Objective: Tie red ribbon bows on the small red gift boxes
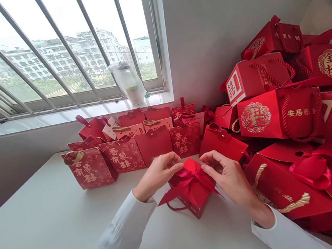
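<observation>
A red gift box stands on the white table in front of me, a corner turned toward me. Across its top lies a red satin ribbon tied in a bow, with its tails hanging over the sides. My left hand pinches the bow's left side between thumb and fingertips. On the other side my right hand has thumb and forefinger closed at the bow's right loop, the rest of its fingers curled. A twisted red cord handle hangs at the box's lower left.
Several small red gift bags stand in rows behind the box. To the right rises a tall pile of red gift boxes with rope handles. A bagged cup stands on the sill of a barred window. The table meets the wall behind.
</observation>
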`<move>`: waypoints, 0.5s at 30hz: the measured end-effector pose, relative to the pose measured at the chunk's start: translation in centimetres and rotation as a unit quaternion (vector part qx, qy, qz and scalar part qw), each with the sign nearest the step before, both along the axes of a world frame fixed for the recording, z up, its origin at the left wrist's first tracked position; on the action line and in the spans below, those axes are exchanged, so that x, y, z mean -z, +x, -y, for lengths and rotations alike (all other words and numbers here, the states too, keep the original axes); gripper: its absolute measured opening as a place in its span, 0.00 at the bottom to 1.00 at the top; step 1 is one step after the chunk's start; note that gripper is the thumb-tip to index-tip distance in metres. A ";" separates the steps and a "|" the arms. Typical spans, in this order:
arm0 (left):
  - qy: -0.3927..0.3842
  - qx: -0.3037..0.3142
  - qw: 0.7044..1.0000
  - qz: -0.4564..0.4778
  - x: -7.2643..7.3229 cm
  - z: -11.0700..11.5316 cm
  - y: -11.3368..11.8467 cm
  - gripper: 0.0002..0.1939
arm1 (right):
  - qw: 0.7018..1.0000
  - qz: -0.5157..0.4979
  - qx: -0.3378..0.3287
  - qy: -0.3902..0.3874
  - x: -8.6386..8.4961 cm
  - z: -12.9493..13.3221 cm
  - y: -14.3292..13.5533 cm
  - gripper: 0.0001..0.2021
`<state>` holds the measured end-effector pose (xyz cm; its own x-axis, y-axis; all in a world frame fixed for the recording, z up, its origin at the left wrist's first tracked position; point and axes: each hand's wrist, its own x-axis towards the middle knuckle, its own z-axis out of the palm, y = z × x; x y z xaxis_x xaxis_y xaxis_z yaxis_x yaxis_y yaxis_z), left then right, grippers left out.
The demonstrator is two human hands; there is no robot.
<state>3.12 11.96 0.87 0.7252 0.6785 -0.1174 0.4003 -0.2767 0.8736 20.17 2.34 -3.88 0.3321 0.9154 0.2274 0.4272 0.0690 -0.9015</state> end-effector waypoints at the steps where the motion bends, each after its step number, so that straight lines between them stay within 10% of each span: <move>1: 0.035 -0.003 0.999 -0.005 0.0 0.0 0.0 0.13 | 1.000 -0.002 0.003 0.002 0.1 -0.1 0.0 0.07; 7: 0.202 -0.060 0.976 -0.050 -0.8 0.5 -0.3 0.15 | 1.000 0.004 0.009 0.002 0.3 -0.3 0.3 0.12; 15: 0.219 0.066 0.950 -0.213 -1.8 5.2 -0.1 0.40 | 0.991 -0.043 -0.073 -0.108 -0.3 0.6 0.5 0.20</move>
